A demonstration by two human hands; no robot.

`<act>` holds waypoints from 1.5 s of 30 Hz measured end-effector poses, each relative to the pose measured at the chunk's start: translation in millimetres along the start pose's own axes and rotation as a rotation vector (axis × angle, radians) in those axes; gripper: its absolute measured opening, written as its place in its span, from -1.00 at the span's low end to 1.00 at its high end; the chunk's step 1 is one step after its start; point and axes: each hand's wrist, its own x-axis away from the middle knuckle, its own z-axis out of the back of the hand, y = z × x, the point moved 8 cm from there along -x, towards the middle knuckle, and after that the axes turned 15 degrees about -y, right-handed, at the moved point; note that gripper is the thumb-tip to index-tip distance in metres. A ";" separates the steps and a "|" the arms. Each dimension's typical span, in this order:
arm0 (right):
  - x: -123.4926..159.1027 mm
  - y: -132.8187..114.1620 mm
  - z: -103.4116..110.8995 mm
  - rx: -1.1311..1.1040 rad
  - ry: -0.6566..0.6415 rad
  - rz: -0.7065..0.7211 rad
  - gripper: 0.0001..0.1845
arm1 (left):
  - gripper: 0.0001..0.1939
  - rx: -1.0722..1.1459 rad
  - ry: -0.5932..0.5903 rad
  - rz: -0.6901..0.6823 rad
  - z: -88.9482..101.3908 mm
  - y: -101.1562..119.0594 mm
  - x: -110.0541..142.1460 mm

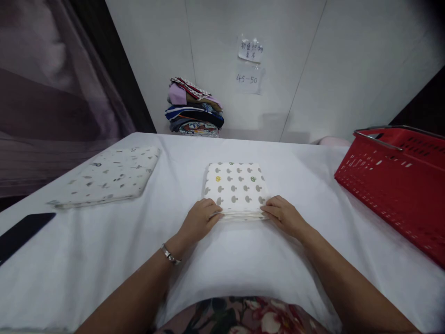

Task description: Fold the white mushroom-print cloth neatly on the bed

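Note:
A folded white cloth (239, 188) with a grey mushroom-like print lies in front of me on the white-covered table. Its near edge shows several stacked layers. My left hand (202, 215) pinches the near left corner between thumb and fingers. At the near right corner, my right hand (283, 214) grips the same cloth in a similar pinch. The undersides of the layers are hidden.
Another folded white cloth (114, 176) with small dark prints lies at the left. A dark flat object (22, 234) is at the left edge. The red basket (399, 185) stands at the right. Beyond the table, a stack of folded fabrics (194, 109) rests by the wall.

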 end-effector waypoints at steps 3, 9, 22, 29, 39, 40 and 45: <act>0.2 -0.8 0.5 0.030 0.032 0.010 -0.78 | -0.85 -0.001 -0.002 0.008 -0.3 -1.0 0.0; 0.3 -1.5 0.4 0.056 0.038 0.028 -0.78 | -0.82 0.000 -0.012 0.023 -0.6 -1.0 -0.5; -1.3 0.9 -1.4 0.028 0.033 0.006 -0.76 | -0.83 0.003 0.015 0.001 -0.2 -1.7 -0.2; 0.8 3.3 1.5 -0.029 0.069 0.003 -0.81 | -0.77 -0.106 0.081 0.031 3.0 8.0 -0.5; -0.9 2.1 3.4 -0.028 0.078 -0.008 -0.77 | -0.67 -0.181 -0.045 -0.069 -14.5 65.0 -44.6; -0.7 1.8 3.6 -0.027 0.080 -0.007 -0.77 | -0.70 -0.190 -0.057 -0.066 -18.0 67.5 -48.0; 0.6 -0.5 6.4 -0.025 0.113 0.012 -0.78 | -0.86 -0.198 -0.059 -0.032 -26.8 66.4 -55.3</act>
